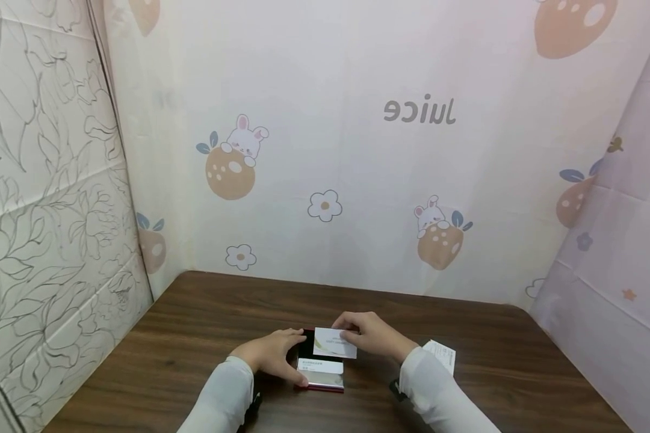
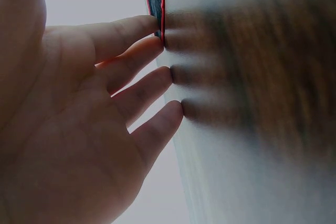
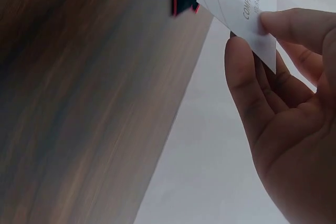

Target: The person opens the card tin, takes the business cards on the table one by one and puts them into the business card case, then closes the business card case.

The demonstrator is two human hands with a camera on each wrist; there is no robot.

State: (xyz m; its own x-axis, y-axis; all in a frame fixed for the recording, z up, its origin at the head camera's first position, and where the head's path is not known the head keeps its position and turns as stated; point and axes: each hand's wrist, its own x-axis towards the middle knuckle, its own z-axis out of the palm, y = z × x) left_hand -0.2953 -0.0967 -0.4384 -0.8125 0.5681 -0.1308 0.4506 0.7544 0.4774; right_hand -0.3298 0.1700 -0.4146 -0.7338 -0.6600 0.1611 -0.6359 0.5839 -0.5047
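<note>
An open card case (image 1: 307, 349) with a black inside and red edges lies on the table. A white card (image 1: 321, 365) sits in its silvery near half. My left hand (image 1: 273, 353) spans the case's left side, thumb on the near corner and index finger at the far part. In the left wrist view its fingers (image 2: 152, 124) are nearly straight, two tips at the case's red edge and the others against the table. My right hand (image 1: 376, 337) pinches a white business card (image 1: 327, 344) over the case's far half; the right wrist view shows "COMPANY LOGO" printed on it.
More white printed cards (image 1: 442, 355) lie on the table to the right, partly behind the right sleeve (image 1: 428, 373). The dark wood table (image 1: 222, 300) ends at a patterned curtain (image 1: 357, 240). Dark wrist gear shows beside both sleeves.
</note>
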